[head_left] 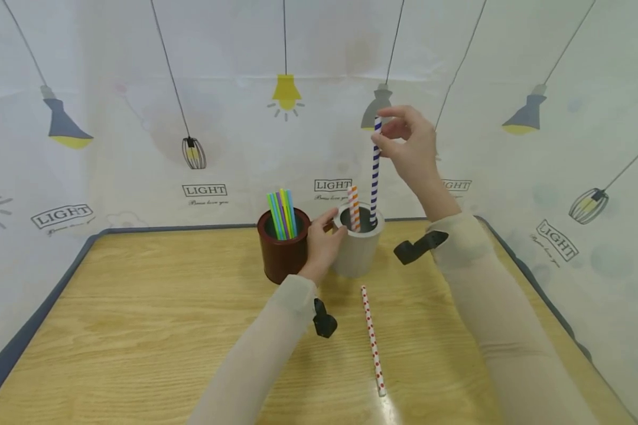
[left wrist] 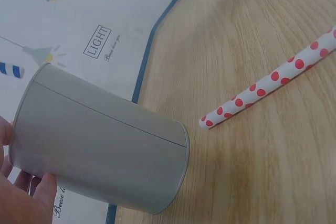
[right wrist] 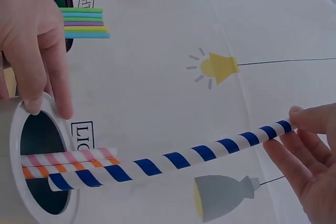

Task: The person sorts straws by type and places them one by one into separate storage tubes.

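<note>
My right hand (head_left: 412, 141) pinches the upper end of a blue-and-white striped paper straw (head_left: 374, 177) between thumb and fingers. The straw stands nearly upright, its lower end at the mouth of a light grey can (head_left: 358, 254). Inside that can lean a pink-striped straw (right wrist: 68, 157) and an orange-striped straw (head_left: 355, 209). My left hand (head_left: 324, 242) holds the can at its left side, thumb and fingertips at the rim; in the left wrist view its fingers (left wrist: 46, 192) lie against the grey wall. Nearer me on the table lies a white straw with red dots (head_left: 373, 342).
Just left of my left hand stands a dark brown can (head_left: 282, 260) holding several thin coloured straws (head_left: 283, 215). Both cans are near the back of the wooden table (head_left: 154, 319). Behind it hangs a white backdrop (head_left: 244, 136) printed with lamps.
</note>
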Motion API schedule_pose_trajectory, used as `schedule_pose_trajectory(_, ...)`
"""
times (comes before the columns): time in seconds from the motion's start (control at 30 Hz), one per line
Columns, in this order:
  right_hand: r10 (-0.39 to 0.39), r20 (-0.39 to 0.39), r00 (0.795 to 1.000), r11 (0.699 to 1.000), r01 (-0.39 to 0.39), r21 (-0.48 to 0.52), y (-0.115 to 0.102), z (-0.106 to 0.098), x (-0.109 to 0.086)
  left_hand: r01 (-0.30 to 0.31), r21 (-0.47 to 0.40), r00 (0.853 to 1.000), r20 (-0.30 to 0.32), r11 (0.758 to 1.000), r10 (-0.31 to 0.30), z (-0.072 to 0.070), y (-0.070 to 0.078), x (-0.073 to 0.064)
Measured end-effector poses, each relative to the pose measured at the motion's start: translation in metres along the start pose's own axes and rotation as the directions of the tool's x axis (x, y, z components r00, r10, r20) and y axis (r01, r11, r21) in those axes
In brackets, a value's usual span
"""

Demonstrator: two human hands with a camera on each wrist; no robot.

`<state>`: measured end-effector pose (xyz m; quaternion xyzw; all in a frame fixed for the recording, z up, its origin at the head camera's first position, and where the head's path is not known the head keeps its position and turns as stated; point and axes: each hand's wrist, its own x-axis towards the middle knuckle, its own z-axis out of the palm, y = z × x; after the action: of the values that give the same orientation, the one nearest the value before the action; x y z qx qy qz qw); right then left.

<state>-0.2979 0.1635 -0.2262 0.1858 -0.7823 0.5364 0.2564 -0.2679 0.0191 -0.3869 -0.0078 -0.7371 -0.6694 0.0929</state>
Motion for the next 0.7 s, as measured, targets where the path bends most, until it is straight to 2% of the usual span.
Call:
schedule_pose_trajectory(0.3, 0.079, -0.044, 0.996, 0.996, -0.078, 0.03, 0.034, 0.015, -0.01, 0.019, -0.005, 1.0, 0.007, 1.0, -0.019, -0.001, 0.001, -0.001)
schedule_pose_trajectory(0.6, 0.213, 0.002, 0.977, 0.977, -0.213, -0.002, 0.073, 0.03, -0.028, 0.027, -0.011, 1.0, 0.015, 1.0, -0.027, -0.002, 0.002, -0.001)
schedule_pose_trajectory(0.7, 0.237, 0.024, 0.971, 0.972, -0.236, -0.02, 0.082, 0.033, -0.033, 0.021, -0.01, 1.0, 0.017, 1.0, -0.021, -0.002, 0.001, -0.001)
